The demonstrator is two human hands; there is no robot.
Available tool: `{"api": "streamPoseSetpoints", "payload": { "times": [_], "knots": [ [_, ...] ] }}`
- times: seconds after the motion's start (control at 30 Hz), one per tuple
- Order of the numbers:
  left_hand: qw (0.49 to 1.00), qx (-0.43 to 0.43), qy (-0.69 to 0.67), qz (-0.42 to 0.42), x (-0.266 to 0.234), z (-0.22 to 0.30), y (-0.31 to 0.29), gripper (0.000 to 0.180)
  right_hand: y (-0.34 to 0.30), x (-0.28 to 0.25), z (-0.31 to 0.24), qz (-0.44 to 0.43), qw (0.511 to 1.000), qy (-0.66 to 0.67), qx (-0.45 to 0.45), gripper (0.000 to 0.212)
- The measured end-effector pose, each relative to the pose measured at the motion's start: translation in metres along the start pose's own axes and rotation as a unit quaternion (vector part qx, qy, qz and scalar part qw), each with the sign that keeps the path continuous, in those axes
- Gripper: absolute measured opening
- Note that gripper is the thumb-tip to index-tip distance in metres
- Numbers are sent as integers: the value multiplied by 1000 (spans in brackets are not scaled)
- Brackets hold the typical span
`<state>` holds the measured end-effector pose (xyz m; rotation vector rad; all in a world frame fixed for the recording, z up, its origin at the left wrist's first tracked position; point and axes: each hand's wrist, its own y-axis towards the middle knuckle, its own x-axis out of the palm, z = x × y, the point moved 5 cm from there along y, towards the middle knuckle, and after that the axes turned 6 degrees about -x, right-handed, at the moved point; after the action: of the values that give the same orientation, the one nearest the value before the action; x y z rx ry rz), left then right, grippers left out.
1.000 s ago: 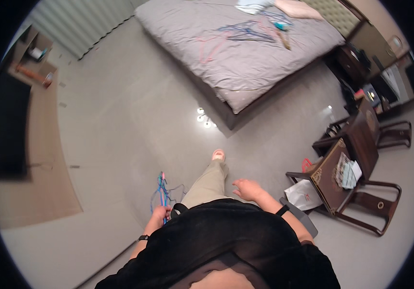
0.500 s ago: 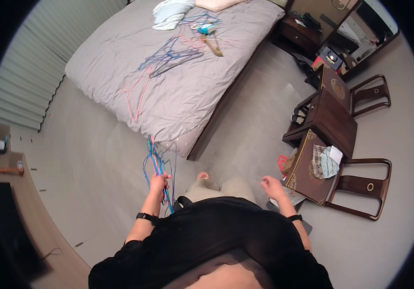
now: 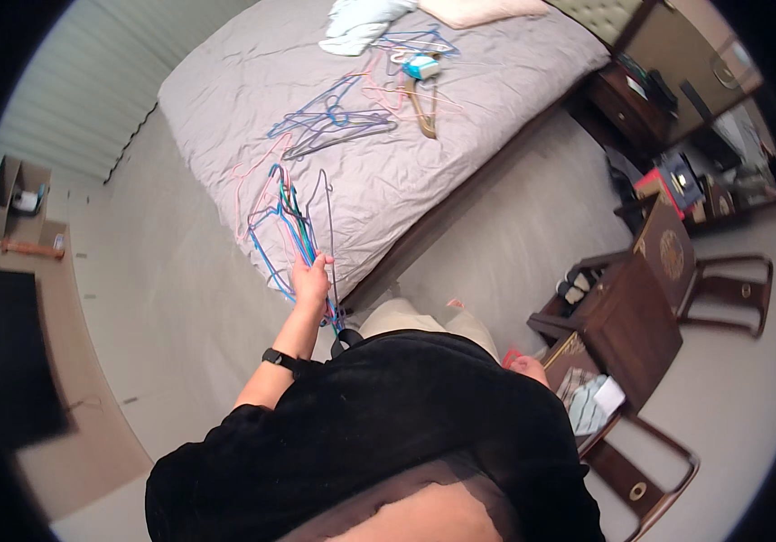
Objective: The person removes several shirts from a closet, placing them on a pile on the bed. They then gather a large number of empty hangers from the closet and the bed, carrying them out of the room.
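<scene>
My left hand (image 3: 314, 278) is closed around a bunch of thin clothes hangers (image 3: 296, 217), blue, pink, green and purple, held over the near corner of the bed (image 3: 379, 194). Their hooks point away from me, and the lower ends hang beside my hip. Low at my right side, my right hand (image 3: 528, 366) is partly hidden by my black top; its fingers look loosely bent, and I see nothing in them. More hangers lie on the bed: a pink one (image 3: 242, 188), a tangle of blue and grey ones (image 3: 338, 122), and a brown one (image 3: 422, 113).
A blue and white pack (image 3: 420, 67) lies among the hangers, with a pale cloth (image 3: 361, 25) farther back. To my right stand dark wooden chairs (image 3: 733, 294) and a wooden table (image 3: 632, 316); folded clothes (image 3: 591, 406) rest on the nearer chair's seat. A low cabinet (image 3: 90, 397) runs along the left.
I have moved closer to the bed and turned a little. My left hand has carried the hangers forward and up over the bed's corner. My right hand has dropped back beside my body.
</scene>
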<state>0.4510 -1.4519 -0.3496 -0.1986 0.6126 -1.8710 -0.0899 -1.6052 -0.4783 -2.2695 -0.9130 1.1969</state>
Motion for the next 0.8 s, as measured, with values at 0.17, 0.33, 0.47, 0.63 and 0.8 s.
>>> {"api": "streamPoseSetpoints", "payload": {
  "times": [0.17,0.33,0.47,0.63,0.8],
  "knots": [
    [986,86,51,134,-9,39,50,9,116,-86,-49,4,997,-49,-65,31],
    [913,138,248,293,-33,66,122,11,210,-133,-116,1,994,-56,-98,30],
    [868,61,344,354,-44,85,188,15,252,-128,-128,-40,990,-68,-116,29],
    [839,-2,392,378,-63,82,280,19,271,-128,-144,-189,976,-92,-51,30],
    [844,-20,410,345,-66,66,371,21,310,-115,-319,-287,894,-317,-131,26]
  ]
}}
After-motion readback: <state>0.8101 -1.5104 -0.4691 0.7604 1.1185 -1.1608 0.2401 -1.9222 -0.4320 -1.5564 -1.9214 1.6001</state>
